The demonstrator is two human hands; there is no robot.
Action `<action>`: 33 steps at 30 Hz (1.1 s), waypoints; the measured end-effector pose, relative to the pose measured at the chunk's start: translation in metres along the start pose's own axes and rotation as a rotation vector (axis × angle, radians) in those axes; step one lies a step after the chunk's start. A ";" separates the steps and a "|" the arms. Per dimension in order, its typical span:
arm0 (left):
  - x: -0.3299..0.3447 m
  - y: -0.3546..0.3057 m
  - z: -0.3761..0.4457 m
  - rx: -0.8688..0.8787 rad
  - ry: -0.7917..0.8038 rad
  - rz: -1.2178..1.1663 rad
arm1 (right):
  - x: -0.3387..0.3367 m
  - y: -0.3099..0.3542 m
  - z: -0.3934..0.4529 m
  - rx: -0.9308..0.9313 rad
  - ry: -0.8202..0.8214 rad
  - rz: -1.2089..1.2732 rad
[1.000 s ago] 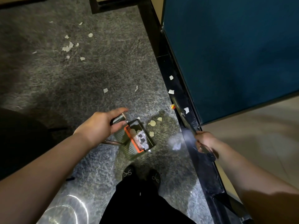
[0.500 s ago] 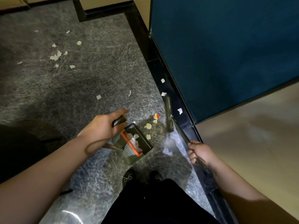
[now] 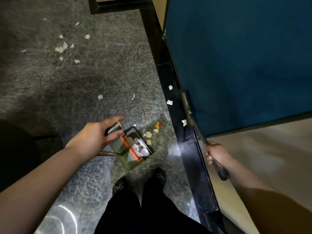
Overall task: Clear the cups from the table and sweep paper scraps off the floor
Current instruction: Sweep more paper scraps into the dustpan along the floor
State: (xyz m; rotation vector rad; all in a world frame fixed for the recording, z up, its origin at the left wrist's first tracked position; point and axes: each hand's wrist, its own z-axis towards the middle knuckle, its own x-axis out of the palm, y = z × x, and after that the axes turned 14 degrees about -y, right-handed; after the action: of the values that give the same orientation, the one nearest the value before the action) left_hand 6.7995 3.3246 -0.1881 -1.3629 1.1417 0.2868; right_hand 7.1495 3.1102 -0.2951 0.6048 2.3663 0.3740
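Broom head (image 3: 185, 102) blurred against dark border strip, bristles unreadable. Dustpan handle (image 3: 114, 128) mostly covered by left hand (image 3: 94, 137). Scraps inside dustpan (image 3: 135, 146) too small to count. Both forearms cut off by frame edges.

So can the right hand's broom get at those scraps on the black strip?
Probably yes: the right hand grips the broom, whose head already lies along the black strip beside the scraps, with nothing between.

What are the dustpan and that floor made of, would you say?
The dustpan looks like dark moulded plastic with an orange comb strip, judging by its ribbed, matte surface. The floor looks like polished grey stone, perhaps marble or tile: it is veined and mirrors the light glossily.
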 end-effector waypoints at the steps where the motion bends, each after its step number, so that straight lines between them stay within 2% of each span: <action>1: 0.001 -0.003 0.000 -0.001 0.000 0.001 | 0.000 0.003 0.009 -0.002 -0.003 -0.005; 8: 0.000 -0.007 -0.004 0.000 -0.020 0.033 | 0.011 0.034 0.044 0.069 0.076 0.051; 12: 0.005 -0.006 -0.007 -0.018 -0.025 0.052 | 0.010 0.036 0.032 0.129 0.148 0.150; 18: 0.003 -0.003 -0.009 -0.025 -0.017 0.028 | -0.005 0.027 0.003 0.320 0.268 0.333; 25: -0.004 -0.001 -0.006 -0.047 -0.001 0.001 | -0.006 0.012 -0.018 0.199 0.206 0.152; 28: -0.003 0.001 -0.009 -0.046 -0.007 0.012 | -0.004 0.016 -0.013 0.206 0.192 0.126; 33: -0.002 0.009 -0.015 -0.052 -0.036 0.043 | 0.023 0.027 -0.019 0.277 0.297 0.091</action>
State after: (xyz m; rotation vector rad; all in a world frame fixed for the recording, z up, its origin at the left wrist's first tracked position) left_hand 6.7847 3.3152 -0.1893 -1.3742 1.1417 0.3731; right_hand 7.1303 3.1433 -0.2820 0.8368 2.7072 0.1853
